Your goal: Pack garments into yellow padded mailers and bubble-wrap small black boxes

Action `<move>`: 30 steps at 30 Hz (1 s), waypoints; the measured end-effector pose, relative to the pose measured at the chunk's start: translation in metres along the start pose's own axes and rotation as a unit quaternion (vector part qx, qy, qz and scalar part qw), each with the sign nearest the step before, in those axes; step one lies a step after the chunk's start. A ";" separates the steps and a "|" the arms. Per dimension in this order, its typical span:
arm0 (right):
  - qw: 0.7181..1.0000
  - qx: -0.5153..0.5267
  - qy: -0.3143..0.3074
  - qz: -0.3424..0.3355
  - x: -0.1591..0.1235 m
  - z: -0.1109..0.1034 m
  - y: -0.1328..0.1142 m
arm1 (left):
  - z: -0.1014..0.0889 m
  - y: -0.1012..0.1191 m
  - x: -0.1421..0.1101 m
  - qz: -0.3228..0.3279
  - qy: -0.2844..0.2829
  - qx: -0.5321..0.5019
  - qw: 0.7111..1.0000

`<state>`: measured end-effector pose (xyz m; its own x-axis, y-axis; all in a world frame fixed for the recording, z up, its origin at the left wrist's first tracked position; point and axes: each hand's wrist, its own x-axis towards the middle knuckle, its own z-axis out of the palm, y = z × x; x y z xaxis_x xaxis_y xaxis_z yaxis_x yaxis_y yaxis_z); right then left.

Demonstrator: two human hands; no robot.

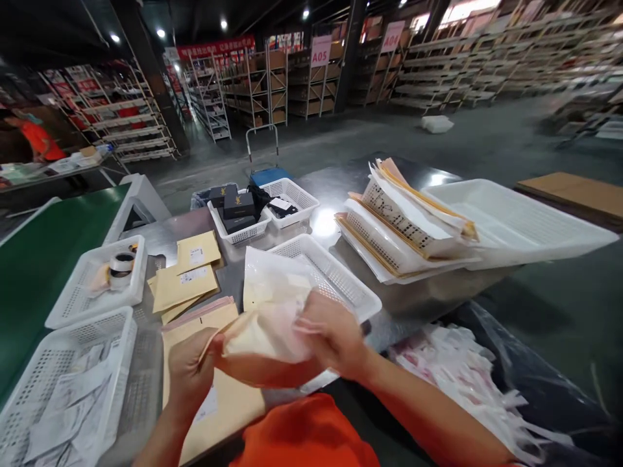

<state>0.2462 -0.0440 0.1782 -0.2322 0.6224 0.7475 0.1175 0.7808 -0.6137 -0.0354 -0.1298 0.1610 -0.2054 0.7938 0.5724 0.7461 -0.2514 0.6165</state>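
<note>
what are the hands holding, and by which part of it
A yellowish padded envelope: the left hand grips one end, while the right hand holds pinkish material at the opposite end.

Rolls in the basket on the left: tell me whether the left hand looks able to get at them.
Probably, once the left hand lets go of the mailer it grips. The rolls sit in an open-topped basket, with flat envelopes lying between.
</note>
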 end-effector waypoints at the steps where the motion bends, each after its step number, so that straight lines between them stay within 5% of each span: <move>1: 0.999 0.003 -0.041 -0.006 0.001 0.000 0.001 | -0.004 -0.003 0.001 -0.004 0.012 0.006 1.000; 3: 0.998 -0.007 -0.059 0.015 0.005 0.000 0.003 | -0.013 -0.009 0.005 -0.037 0.060 0.027 0.997; 8: 0.992 0.051 0.074 0.093 0.019 0.006 0.000 | -0.027 -0.019 0.018 -0.132 0.113 -0.026 0.984; 12: 0.988 0.037 0.070 0.136 0.033 0.021 -0.011 | -0.022 -0.019 0.030 -0.204 0.199 -0.145 0.948; 17: 0.971 0.080 0.086 0.209 0.057 0.033 -0.007 | 0.011 -0.027 0.016 -0.332 0.057 -0.439 0.833; 20: 0.969 0.073 0.043 0.233 0.064 0.031 0.007 | 0.029 -0.034 0.001 -0.397 0.073 -0.459 0.791; 25: 0.969 0.035 0.038 0.243 0.046 0.030 0.027 | 0.030 -0.025 0.003 -0.410 0.119 -0.459 0.779; 30: 0.987 0.070 0.036 0.137 0.013 0.040 0.039 | 0.019 -0.016 0.020 -0.407 0.143 -0.436 0.790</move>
<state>0.2093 -0.0078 0.1535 -0.1413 0.8154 0.5614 0.0301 0.5704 -0.8208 -0.0397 -0.0997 0.1522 -0.6196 0.7630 -0.1842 -0.4008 -0.1058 0.9100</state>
